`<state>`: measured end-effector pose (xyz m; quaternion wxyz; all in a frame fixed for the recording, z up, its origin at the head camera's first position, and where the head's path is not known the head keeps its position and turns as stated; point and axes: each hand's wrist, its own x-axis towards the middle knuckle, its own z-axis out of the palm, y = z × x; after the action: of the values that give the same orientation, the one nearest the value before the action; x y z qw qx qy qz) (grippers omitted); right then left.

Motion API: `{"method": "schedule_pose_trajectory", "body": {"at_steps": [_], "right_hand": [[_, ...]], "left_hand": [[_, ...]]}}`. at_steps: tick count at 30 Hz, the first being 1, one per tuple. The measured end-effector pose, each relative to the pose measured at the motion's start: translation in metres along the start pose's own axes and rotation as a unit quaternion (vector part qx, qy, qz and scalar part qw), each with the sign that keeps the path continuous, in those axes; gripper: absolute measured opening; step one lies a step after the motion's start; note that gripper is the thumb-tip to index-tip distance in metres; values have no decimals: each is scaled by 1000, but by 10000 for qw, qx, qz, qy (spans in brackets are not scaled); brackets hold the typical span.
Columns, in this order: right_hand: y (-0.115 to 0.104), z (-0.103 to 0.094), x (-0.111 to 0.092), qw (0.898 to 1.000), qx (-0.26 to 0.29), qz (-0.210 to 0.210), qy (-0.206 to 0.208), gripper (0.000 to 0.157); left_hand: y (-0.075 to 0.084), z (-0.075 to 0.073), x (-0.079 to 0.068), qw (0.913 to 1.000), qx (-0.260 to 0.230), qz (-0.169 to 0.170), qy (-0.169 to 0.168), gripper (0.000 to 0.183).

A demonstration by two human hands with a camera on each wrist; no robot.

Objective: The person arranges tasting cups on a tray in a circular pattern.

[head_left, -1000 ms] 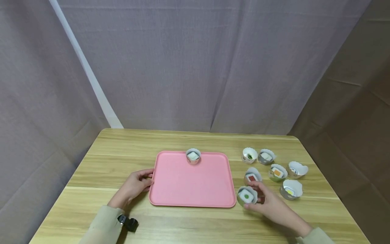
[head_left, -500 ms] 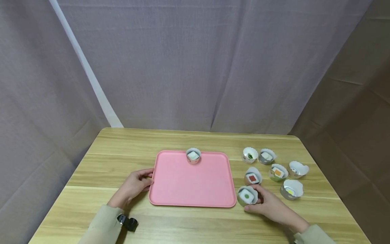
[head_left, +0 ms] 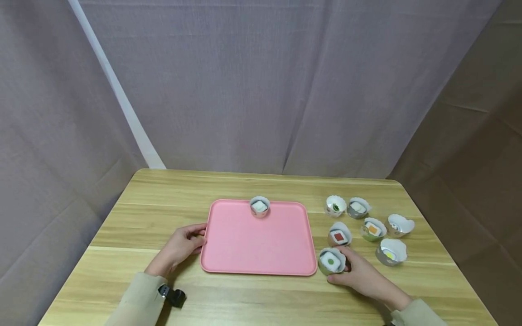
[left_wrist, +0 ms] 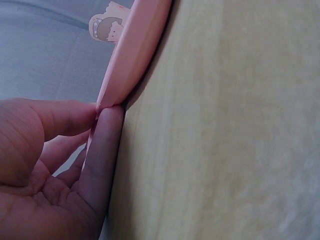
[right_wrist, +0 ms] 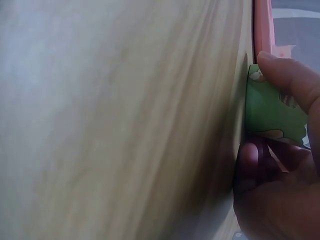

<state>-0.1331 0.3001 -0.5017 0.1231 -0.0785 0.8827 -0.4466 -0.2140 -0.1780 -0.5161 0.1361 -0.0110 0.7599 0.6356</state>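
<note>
My left hand (head_left: pixel 183 245) pinches the left rim of a pink tray (head_left: pixel 253 246); in the left wrist view the thumb and a finger meet at the tray's edge (left_wrist: pixel 135 55). My right hand (head_left: pixel 360 274) grips a green paper baking cup (head_left: pixel 325 268) beside the tray's lower right corner. A white square piece with a green dot (head_left: pixel 331 261) sits inside that cup. In the right wrist view the thumb lies on one side of the green cup (right_wrist: pixel 272 105) and the fingers on the other. A pinkish cup with a white piece (head_left: pixel 259 207) stands at the tray's back edge.
Right behind the gripped cup is one with a red-marked piece (head_left: pixel 339 236). Several more paper cups stand farther right, including one with an orange-marked piece (head_left: pixel 373 229) and a grey one (head_left: pixel 390 253). A grey curtain (head_left: pixel 228 90) hangs behind the wooden table (head_left: pixel 253 303).
My right hand's forefinger has drawn back from the red-marked piece to the green cup's side. The left hand and tray stay in place; the view tilts slightly.
</note>
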Motion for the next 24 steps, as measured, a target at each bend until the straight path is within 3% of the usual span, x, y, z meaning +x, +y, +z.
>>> {"method": "schedule_pose_trajectory", "body": {"at_steps": [11,24], "right_hand": [[-4,4,-1,9993,-237,56,294,56],[-9,3,-2,9979,-554,33,323,60]], "left_hand": [[-1,0,0,10000,-36,-42,-13,46],[-1,1,0,9999,-102,-95,49,46]]}}
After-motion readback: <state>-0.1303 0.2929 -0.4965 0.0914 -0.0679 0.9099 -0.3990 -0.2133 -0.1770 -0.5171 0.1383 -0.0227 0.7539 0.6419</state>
